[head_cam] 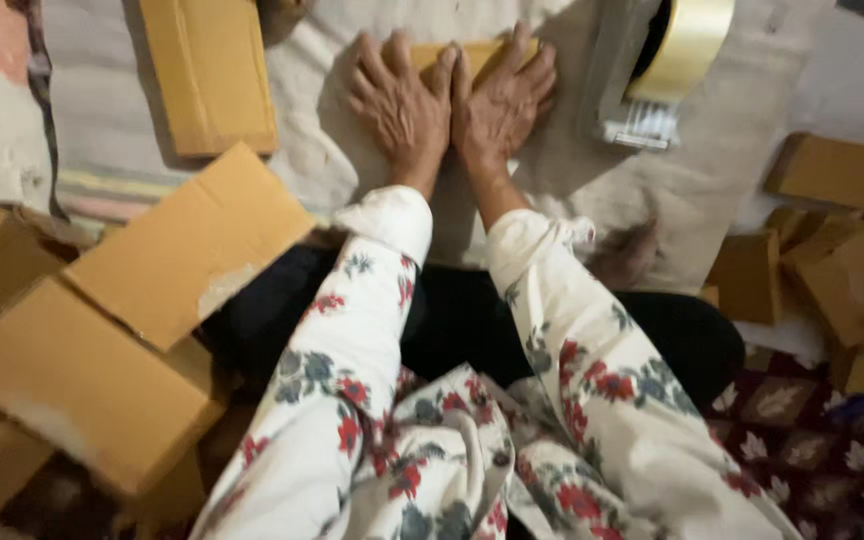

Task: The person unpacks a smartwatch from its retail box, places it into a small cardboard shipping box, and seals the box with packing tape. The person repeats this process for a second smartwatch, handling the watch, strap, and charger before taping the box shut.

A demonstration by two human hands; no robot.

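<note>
My left hand (400, 103) and my right hand (504, 100) lie flat, side by side, pressing down on a small brown cardboard box (439, 52) on a pale cloth (712, 170). Most of the box is hidden under my palms; only its far edge shows between the fingers. Both sleeves are white with red and blue flowers. A tape dispenser (657, 75) with a roll of tan packing tape rests just right of my right hand.
A long flat cardboard box (210, 72) lies at the upper left. Large open cartons with loose flaps (142, 300) crowd the left side. A heap of small brown boxes (837, 260) sits on the right. A patterned dark rug (802, 430) is at the lower right.
</note>
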